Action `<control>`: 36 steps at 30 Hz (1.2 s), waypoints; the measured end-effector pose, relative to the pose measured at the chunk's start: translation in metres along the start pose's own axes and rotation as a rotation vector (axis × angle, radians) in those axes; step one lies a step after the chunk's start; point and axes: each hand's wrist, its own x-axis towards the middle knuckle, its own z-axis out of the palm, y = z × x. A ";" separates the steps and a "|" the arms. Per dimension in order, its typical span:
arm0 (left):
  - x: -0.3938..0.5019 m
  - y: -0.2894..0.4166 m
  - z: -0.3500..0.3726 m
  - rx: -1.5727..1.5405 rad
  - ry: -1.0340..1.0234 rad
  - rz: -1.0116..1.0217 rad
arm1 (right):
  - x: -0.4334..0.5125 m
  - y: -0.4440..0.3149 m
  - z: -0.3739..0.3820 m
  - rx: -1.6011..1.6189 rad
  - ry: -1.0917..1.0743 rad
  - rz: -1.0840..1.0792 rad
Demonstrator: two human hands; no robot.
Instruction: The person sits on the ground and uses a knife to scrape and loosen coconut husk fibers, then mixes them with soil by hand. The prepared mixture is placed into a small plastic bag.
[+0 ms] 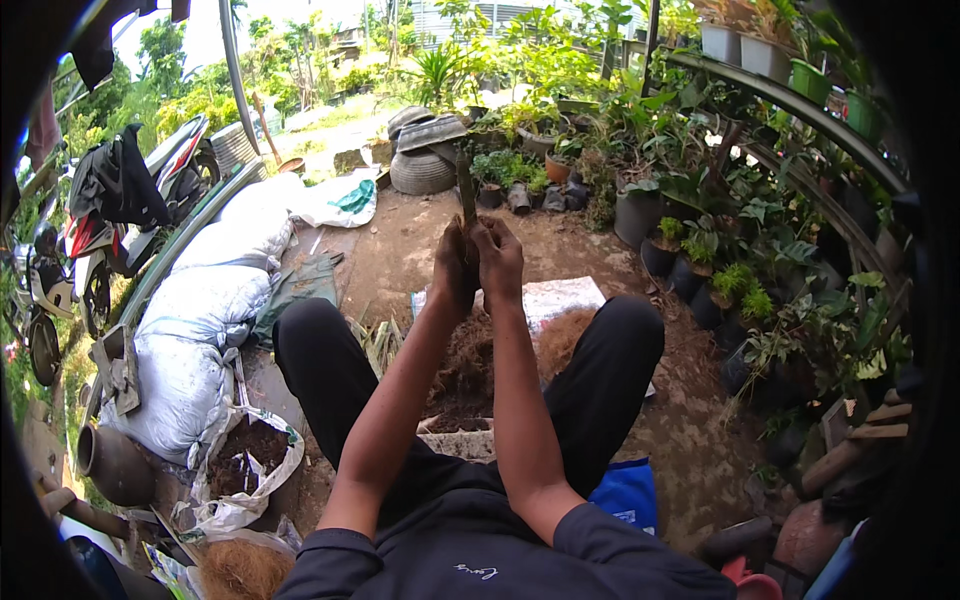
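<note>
Both my hands are raised together in front of my knees, around the lower end of a dark, thick plant stem that stands nearly upright. My left hand, its skin darkened with soil, cups the stem's base from the left. Against it from the right presses my right hand, thumb towards the stem. The fingers hide the stem's lower end. Beneath my forearms lies dark fibrous potting mix. Beside it, tan coconut fibre rests on a printed white sack.
Full white sacks line the left side, near an open bag of soil and a clay pot. Potted plants crowd the right. Stacked basins stand ahead. A blue bag lies by my right thigh.
</note>
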 end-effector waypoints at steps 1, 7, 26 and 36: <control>-0.003 0.001 0.004 -0.049 -0.096 0.020 | 0.000 -0.003 0.000 -0.013 -0.015 0.009; -0.011 0.002 -0.008 0.053 -0.102 0.132 | -0.009 -0.006 -0.001 0.109 -0.143 -0.005; -0.011 -0.039 -0.071 -0.160 -0.015 -0.128 | -0.024 0.062 -0.005 -0.317 0.192 0.092; -0.012 -0.055 -0.081 0.068 0.002 -0.053 | -0.040 0.064 -0.019 -0.186 0.209 0.088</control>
